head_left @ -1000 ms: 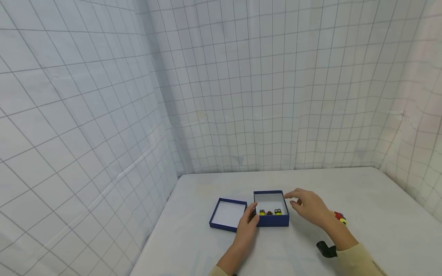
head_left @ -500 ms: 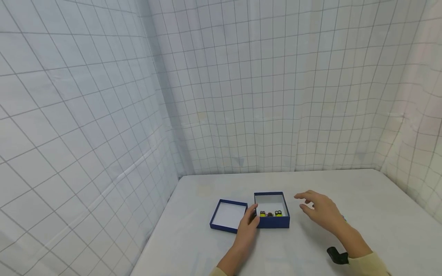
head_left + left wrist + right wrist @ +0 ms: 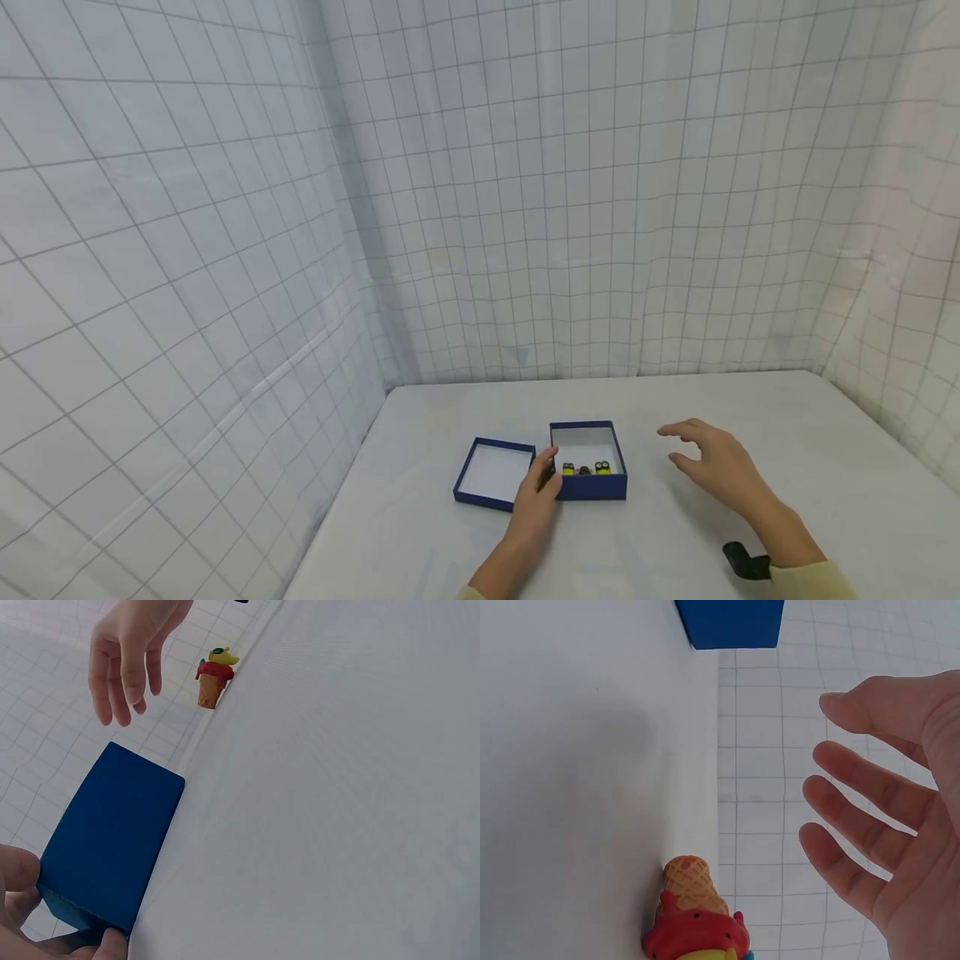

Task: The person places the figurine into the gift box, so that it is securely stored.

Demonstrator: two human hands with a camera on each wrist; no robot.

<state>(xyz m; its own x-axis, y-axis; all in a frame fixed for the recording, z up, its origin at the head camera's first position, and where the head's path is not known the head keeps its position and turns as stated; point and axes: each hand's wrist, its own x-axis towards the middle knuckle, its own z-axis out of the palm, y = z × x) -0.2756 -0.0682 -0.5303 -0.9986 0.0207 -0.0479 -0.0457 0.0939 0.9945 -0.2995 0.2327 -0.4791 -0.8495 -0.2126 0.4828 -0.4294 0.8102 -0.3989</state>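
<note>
My left hand (image 3: 534, 504) grips the left side of an open blue box (image 3: 592, 488), thumb and fingers at its corner. In the left wrist view the fingers pinch the near end of the blue box (image 3: 112, 832). Small yellow-and-black figures (image 3: 602, 468) and a brown piece (image 3: 585, 471) stand inside along the front wall. To the right of the box, my right hand (image 3: 718, 468) hovers with nothing in its loosely bent fingers. A toy ice cream cone (image 3: 694, 900), red and yellow on top, lies on the table near it; the right arm hides it in the head view.
Left of the box lies a shallow blue lid (image 3: 495, 473), white inside face up, partly covered by the left hand. A white cloth covers the table (image 3: 450, 408). Grid-patterned white sheets (image 3: 525, 208) rise behind and at both sides. A black wrist camera (image 3: 746, 562) sits by the right wrist.
My right hand has moved right, away from the box's right edge, its arm now covering the colourful toy seen earlier. The left hand, box and lid stay in place.
</note>
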